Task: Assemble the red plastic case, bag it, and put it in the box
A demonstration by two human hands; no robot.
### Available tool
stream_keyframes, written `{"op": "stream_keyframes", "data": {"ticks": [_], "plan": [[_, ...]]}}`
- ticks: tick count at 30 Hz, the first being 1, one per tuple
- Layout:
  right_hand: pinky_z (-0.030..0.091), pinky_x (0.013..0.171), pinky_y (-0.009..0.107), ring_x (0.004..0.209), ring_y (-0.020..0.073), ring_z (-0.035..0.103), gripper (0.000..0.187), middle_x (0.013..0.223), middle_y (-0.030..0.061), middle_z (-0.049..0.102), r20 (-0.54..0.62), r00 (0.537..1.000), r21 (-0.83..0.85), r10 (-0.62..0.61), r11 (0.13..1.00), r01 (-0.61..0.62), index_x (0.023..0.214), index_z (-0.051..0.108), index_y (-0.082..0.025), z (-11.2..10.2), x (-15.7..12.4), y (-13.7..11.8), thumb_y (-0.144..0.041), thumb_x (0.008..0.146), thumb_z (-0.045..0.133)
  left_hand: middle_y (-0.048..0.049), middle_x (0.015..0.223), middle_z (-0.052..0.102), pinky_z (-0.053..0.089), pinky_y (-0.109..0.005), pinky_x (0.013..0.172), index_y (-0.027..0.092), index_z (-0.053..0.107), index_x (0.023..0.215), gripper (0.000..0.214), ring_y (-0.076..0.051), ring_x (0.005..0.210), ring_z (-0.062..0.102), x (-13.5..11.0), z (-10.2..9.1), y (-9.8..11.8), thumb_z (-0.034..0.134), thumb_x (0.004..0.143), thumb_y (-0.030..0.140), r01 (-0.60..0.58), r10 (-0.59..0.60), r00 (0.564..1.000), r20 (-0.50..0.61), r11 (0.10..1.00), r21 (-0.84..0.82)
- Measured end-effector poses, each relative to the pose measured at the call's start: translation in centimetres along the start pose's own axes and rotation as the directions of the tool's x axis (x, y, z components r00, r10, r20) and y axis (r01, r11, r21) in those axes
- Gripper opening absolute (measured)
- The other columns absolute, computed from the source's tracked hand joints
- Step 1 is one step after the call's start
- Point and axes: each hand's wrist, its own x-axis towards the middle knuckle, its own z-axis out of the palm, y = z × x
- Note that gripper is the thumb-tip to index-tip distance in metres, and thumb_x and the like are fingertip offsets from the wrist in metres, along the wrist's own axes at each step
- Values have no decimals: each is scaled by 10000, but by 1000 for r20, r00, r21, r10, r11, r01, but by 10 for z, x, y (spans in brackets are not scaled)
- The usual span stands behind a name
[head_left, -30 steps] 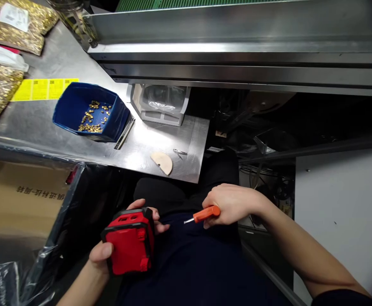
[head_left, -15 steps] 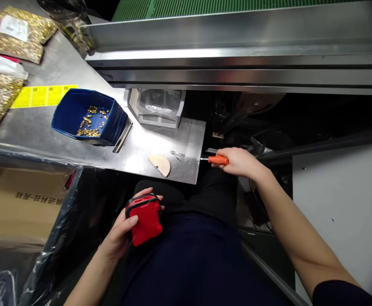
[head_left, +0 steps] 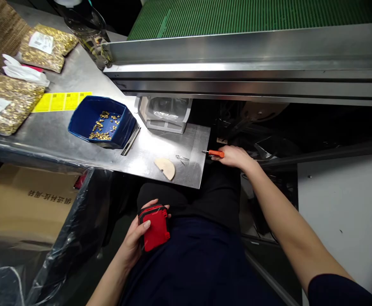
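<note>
My left hand (head_left: 137,240) is wrapped round a red and black plastic housing (head_left: 154,227) held low over my lap. My right hand (head_left: 234,156) is stretched forward to the right edge of the steel worktable (head_left: 160,146), gripping a small orange-handled screwdriver (head_left: 214,153) whose metal tip points left over the table edge. A pale half-round piece (head_left: 165,167) and a small metal clip (head_left: 181,158) lie on the table just left of the screwdriver tip.
A blue bin (head_left: 101,122) with small brass parts sits on the table beside a white open bin (head_left: 165,113). Bags of brass parts (head_left: 12,102) and yellow labels (head_left: 61,101) lie far left. A green conveyor (head_left: 252,19) runs behind. A cardboard box (head_left: 23,208) stands at my left.
My right hand has carried the screwdriver from my lap up to the table's right edge. My left hand has lowered the red housing toward my lap, and the view has shifted.
</note>
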Motion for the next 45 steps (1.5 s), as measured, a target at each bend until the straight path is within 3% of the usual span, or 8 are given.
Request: {"op": "stream_keyframes", "data": {"ticks": [11, 14, 17, 23, 28, 33, 40, 45], "plan": [[413, 698, 304, 860, 239, 660, 406, 976, 68, 740, -117, 990, 31, -79, 996, 83, 995, 722, -249, 22, -15, 29, -612, 962, 544, -209, 1465, 599, 611, -453, 893, 212, 527, 1414, 613, -420, 1245, 646, 8, 10, 8, 749, 872, 392, -1, 5, 997, -78, 998, 56], [412, 870, 354, 1086, 280, 595, 276, 1184, 105, 682, -231, 963, -11, -137, 990, 138, 1101, 717, -242, 28, -20, 36, -447, 976, 581, -195, 1474, 596, 599, -428, 914, 236, 498, 1456, 655, -396, 1260, 641, 8, 11, 8, 742, 881, 430, 9, -4, 995, -99, 999, 47], [351, 992, 420, 1207, 332, 499, 327, 1306, 149, 595, -329, 928, -64, -172, 985, 160, 1263, 687, -234, 35, -19, 43, -345, 981, 565, -187, 1474, 598, 591, -402, 933, 237, 468, 1487, 678, -380, 1266, 640, 8, 12, 8, 724, 894, 443, 8, -3, 995, -101, 999, 43], [372, 982, 360, 1200, 300, 505, 439, 1305, 169, 580, -386, 897, -94, -214, 977, 193, 1442, 572, -174, 58, 12, 52, -282, 1028, 470, -195, 1458, 610, 584, -436, 965, 229, 447, 1511, 748, -389, 1239, 656, 6, 17, 5, 752, 864, 448, -19, 25, 991, -130, 999, 47], [449, 864, 339, 1134, 309, 539, 449, 1324, 223, 537, -448, 889, -15, -90, 996, 93, 1429, 520, -87, 77, 49, 52, -209, 1001, 457, -197, 1410, 647, 595, -482, 967, 206, 568, 1403, 677, -415, 1224, 661, 0, 22, -2, 808, 815, 439, -44, 49, 975, -216, 999, 32], [490, 861, 343, 1162, 318, 558, 509, 1366, 217, 485, -506, 862, 114, 25, 993, 38, 1446, 472, -108, 91, 57, 47, -124, 937, 459, -200, 1404, 651, 624, -464, 906, 198, 601, 1357, 620, -415, 1225, 659, -4, 23, -8, 799, 825, 446, -66, 69, 967, -243, 998, 21], [537, 759, 392, 977, 308, 657, 677, 1383, 247, 434, -548, 805, 349, 229, 937, -29, 1483, 401, -114, 102, 28, 42, -58, 812, 470, -192, 1400, 656, 607, -482, 950, 207, 581, 1378, 660, -405, 1209, 671, 2, 23, -8, 813, 810, 450, -65, 69, 965, -252, 998, 25], [484, 1008, 507, 1183, 353, 588, 506, 1354, 268, 491, -621, 718, 455, 315, 890, 3, 1496, 374, -118, 97, -23, -10, -201, 997, 342, -199, 1359, 678, 614, -454, 914, 187, 574, 1386, 681, -399, 1210, 669, 6, 27, -6, 819, 807, 448, -53, 60, 966, -253, 998, 33]]}}
